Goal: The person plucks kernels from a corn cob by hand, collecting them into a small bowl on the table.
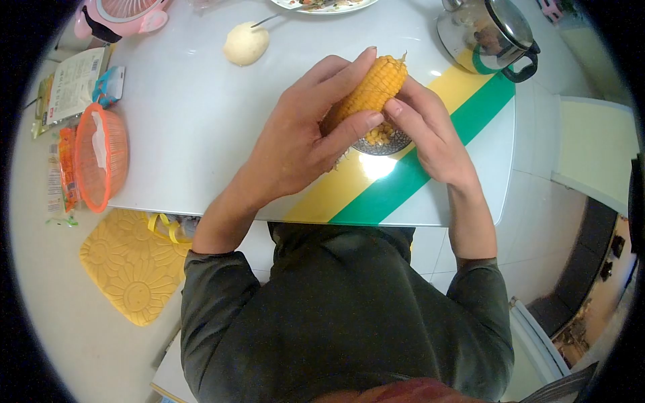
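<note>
A yellow corn cob (377, 84) is held tilted above the table, its tip pointing up and to the right. My left hand (302, 127) wraps round the cob from the left, with the thumb across its near side. On the right side, my right hand (430, 131) is closed on the cob, its thumb pressed against the kernels. Beneath both hands stands a patterned bowl (384, 148), partly hidden, with loose yellow kernels (380, 134) in it.
A pale round bun (246, 44) lies behind my left hand, near a plate of food (336, 8). A steel pot (487, 37) stands at the back right. An orange basket (121, 158), packages (77, 87) and a pink fan (124, 13) are at the left.
</note>
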`<state>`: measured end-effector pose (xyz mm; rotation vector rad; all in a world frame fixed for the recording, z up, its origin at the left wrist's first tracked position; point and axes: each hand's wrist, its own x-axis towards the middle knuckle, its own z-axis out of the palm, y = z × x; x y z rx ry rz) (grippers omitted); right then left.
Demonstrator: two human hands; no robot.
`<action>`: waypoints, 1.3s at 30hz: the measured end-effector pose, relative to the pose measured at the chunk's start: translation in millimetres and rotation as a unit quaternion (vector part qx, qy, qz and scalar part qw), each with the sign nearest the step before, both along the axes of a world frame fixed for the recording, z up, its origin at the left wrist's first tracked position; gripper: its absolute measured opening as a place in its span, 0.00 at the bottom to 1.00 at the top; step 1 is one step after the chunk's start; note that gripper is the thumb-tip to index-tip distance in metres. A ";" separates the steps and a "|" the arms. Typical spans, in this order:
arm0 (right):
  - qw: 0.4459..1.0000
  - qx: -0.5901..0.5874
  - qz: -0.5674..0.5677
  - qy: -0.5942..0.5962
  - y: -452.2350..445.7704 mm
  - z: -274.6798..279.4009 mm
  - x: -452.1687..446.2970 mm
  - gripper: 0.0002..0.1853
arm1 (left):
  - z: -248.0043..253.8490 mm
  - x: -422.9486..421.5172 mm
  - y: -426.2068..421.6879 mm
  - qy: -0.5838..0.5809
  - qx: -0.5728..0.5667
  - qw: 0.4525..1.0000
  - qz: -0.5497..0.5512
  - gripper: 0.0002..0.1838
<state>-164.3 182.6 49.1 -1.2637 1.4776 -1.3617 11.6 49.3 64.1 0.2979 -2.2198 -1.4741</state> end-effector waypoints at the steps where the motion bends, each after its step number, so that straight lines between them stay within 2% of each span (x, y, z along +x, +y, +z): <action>1: 1.000 0.000 0.000 0.005 0.1 -1.1 -0.5 0.22 | -0.1 -0.1 1.1 -0.001 0.007 1.000 0.001 0.35; 7: 0.999 0.018 -0.012 0.048 0.4 -3.1 -0.1 0.21 | -2.4 -0.6 3.3 -0.004 -0.016 1.000 0.006 0.36; 10: 0.993 0.107 0.025 0.042 3.1 7.7 -3.9 0.24 | -2.7 -0.7 3.4 -0.006 -0.025 1.000 0.007 0.36; 13: 0.993 0.105 0.028 0.046 2.9 7.6 -4.7 0.24 | -2.3 -0.3 2.8 -0.009 -0.031 0.999 0.005 0.36; 16: 0.998 0.029 -0.006 0.062 0.6 -1.8 -1.0 0.22 | -1.6 0.0 1.4 -0.012 -0.040 0.999 0.004 0.36; 31: 0.997 0.037 -0.008 0.072 1.0 -5.7 -3.6 0.18 | -0.2 0.9 -0.4 -0.028 -0.018 0.999 0.002 0.34; 34: 0.999 0.043 0.003 0.011 1.8 1.2 -2.1 0.19 | -0.7 1.7 -1.5 -0.029 -0.021 0.999 0.000 0.34; 39: 0.999 0.041 0.022 0.013 1.5 2.0 -3.0 0.25 | -1.6 2.0 -3.2 -0.027 -0.006 1.000 -0.012 0.34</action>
